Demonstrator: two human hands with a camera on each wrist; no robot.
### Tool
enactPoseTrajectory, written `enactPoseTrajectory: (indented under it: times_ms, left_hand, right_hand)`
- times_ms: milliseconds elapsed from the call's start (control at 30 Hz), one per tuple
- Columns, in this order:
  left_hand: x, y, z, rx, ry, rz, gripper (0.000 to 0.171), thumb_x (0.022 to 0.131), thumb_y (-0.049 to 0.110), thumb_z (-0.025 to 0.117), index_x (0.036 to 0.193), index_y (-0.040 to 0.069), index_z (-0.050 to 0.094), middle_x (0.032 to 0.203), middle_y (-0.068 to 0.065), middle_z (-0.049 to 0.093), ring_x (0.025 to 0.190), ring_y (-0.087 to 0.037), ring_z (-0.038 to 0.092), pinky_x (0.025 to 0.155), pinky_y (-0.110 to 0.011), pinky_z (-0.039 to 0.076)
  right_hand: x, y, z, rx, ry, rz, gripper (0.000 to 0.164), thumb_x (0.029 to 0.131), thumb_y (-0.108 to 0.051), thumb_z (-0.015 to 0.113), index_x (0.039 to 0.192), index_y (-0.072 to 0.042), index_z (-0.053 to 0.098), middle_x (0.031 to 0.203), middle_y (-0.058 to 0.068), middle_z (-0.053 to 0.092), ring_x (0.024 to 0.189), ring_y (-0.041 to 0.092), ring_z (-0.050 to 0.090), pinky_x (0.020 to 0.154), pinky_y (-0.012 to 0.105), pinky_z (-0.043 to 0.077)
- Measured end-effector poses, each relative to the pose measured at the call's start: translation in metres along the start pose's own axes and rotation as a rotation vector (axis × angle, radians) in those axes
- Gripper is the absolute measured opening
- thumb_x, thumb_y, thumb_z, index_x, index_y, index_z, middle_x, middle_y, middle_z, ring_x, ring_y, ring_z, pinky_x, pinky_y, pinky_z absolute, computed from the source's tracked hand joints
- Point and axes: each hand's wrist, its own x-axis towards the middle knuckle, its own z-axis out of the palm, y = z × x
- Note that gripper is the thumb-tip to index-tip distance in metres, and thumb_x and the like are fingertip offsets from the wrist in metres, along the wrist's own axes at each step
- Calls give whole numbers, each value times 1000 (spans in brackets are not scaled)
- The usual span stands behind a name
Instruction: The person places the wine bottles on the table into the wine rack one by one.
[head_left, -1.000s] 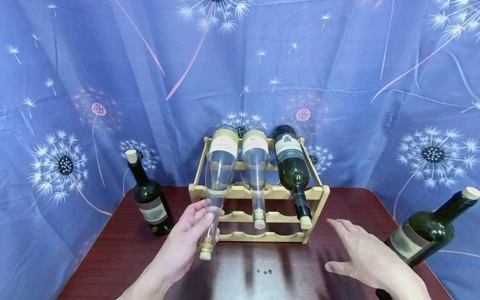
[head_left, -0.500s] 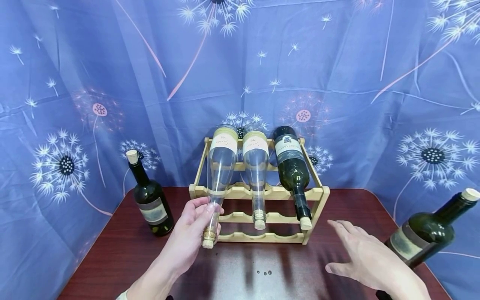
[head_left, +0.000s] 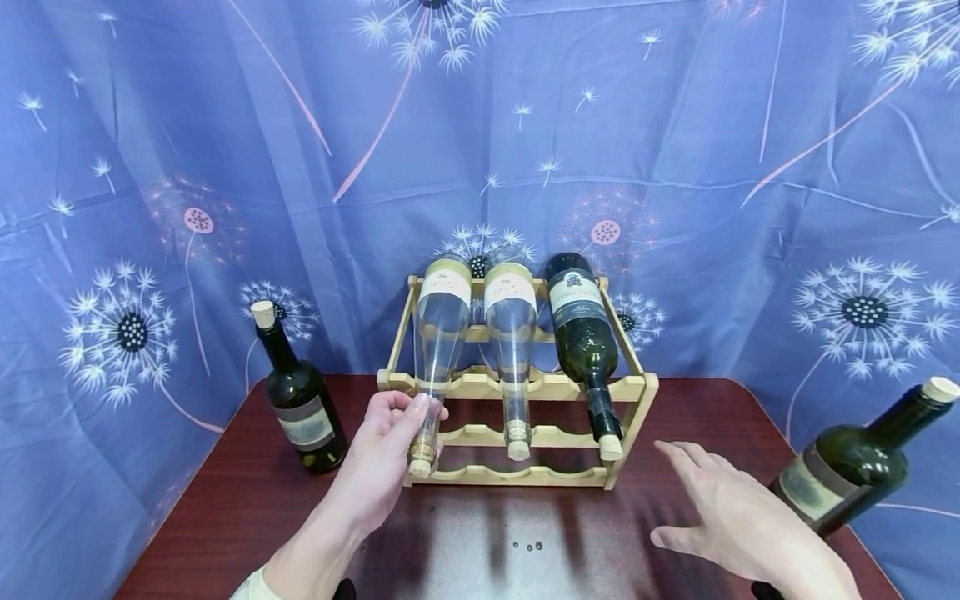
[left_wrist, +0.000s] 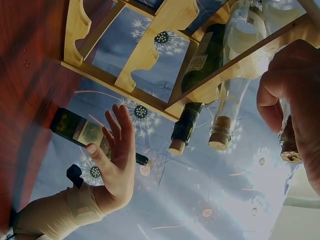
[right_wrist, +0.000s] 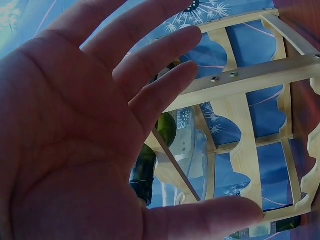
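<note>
Taking the wooden wine rack (head_left: 634,390) as clock centre, my right hand (head_left: 723,508) is at 4 o'clock, released, fingers spread, and my left hand (head_left: 378,458) at 8 grasps one clear glass bottle (head_left: 440,333) by its neck. Three small dark spots (head_left: 529,547) mark the desk (head_left: 247,517) at 6. Two dark green wine bottles (head_left: 303,408) stand on it, one at 9, one between 3 and 4, beyond my right hand. At the rack's top tier, three bottles point necks toward me: the gripped one, a second clear bottle (head_left: 512,333), a labelled green bottle (head_left: 585,342). All five have corks (head_left: 517,451). One blue dandelion-print curtain (head_left: 450,158) hangs behind.
</note>
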Motion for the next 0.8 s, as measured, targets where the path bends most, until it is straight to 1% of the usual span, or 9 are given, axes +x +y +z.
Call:
enactPoseTrajectory:
  times_ms: [100,233,367,533,667,800]
  left_hand:
    - [4,-1,0,-19,-1,9,30,100,28,51,104,8,30,109,-17,57,79,-22,57,62,-29,51]
    - [8,-3,-1,-44,-6,12,28,100,27,51,103,8,30,105,-15,56,70,-23,54,56,-28,48]
    - [10,-3,-1,-53,-7,1,30,100,30,51,102,7,32,104,-15,57,66,-21,54,55,-27,47]
    - [12,-4,-1,-66,4,-9,32,99,32,53,102,6,34,104,-15,58,64,-20,53,54,-26,47]
    - [12,-5,0,-74,13,0,31,99,31,53,101,6,34,106,-17,59,63,-20,53,53,-25,47]
    - [13,-7,1,-89,36,24,31,98,30,54,99,7,34,105,-16,63,60,-20,53,50,-23,45]
  right_hand:
    - [0,0,0,1,-5,4,107,63,-78,65,140,-8,42,132,11,50,114,34,54,86,51,47]
    - [1,0,-1,5,-25,11,108,63,-80,63,141,-8,41,133,12,49,115,35,53,86,52,47]
    - [1,0,-1,10,-39,14,109,63,-81,62,142,-9,40,133,11,49,115,35,52,86,52,46]
    - [1,0,-1,17,-41,12,109,63,-80,62,142,-9,40,134,10,49,116,34,52,87,51,46]
    - [1,0,-1,13,-40,13,109,63,-81,62,142,-9,41,133,10,49,115,34,53,87,51,47]
    - [1,0,0,4,-31,11,109,63,-81,62,142,-9,41,133,10,49,114,34,53,86,51,47]
